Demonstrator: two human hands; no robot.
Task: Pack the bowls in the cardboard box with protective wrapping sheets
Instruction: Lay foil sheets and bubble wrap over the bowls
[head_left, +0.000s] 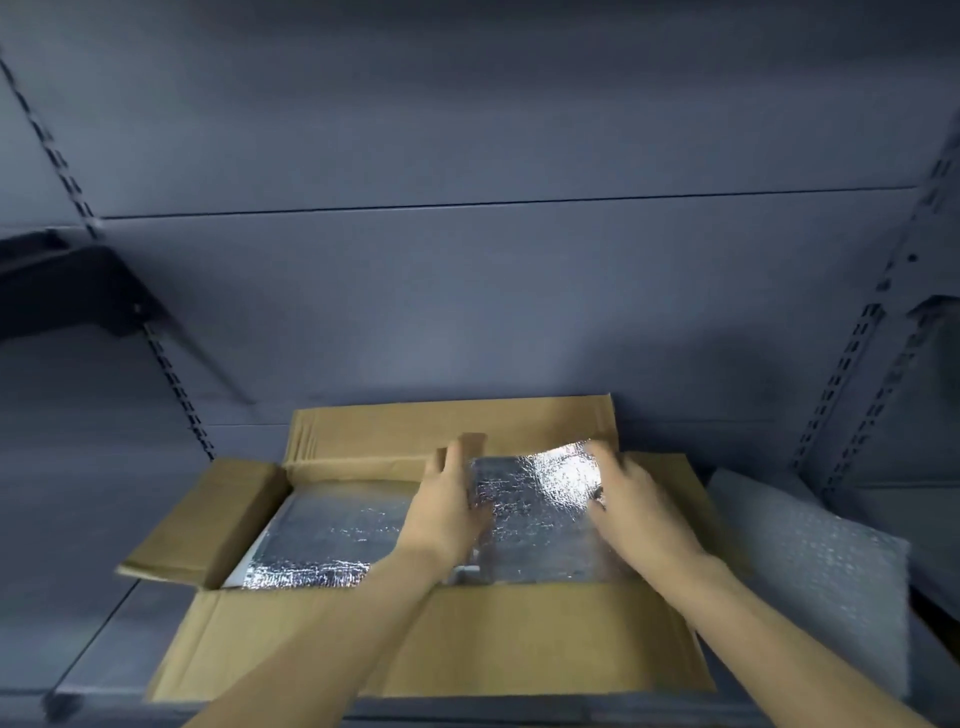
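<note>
On the grey shelf (104, 649) in front of me sits the open cardboard box (431, 644), flaps folded out. Far left, one side flap (208, 525) hangs outward, and just inside it a silver foil sheet (332, 540) lies flat across the box's left half. My left hand (447, 509) comes next, palm down on the seam between the sheets, fingers (456, 457) pressed together and reaching up to the back flap (457, 423). Right of it, a second foil sheet (535, 514) covers the box's right half, its far corner curling up and catching the light. My right hand (639, 514) rests on that sheet's right edge, fingers curled at the raised corner; I can't tell whether they're pinching it. Any bowls are hidden beneath the foil. Far right, outside the box, bubble wrap (826, 561) lies on the shelf.
</note>
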